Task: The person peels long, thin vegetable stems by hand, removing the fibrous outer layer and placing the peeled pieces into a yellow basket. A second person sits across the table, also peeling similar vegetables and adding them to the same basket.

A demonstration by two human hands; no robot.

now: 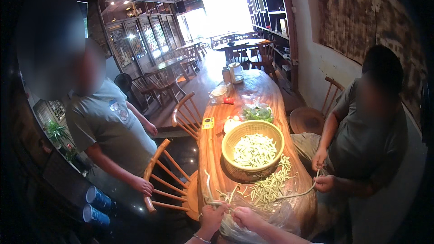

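Left hand (213,217) and right hand (247,218) pinch long bean (208,183) lengths seemingly yet unsnapped; beyond them, snapped pieces (270,187) lie heaped beside a part-filled yellow plastic basket (232,141).

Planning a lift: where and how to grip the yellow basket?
I'd take the basket by opposite left and right rims, from above. It sits upright, wide and round, full of cut beans, so two-sided support should keep it level. Loose pieces crowd the near right, greens the far side.

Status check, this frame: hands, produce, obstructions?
Left fingers pinching long bean; right fingers close by, grip unclear. Bean pieces heaped ahead. Crumpled plastic bag nearby, yellow basket beyond.
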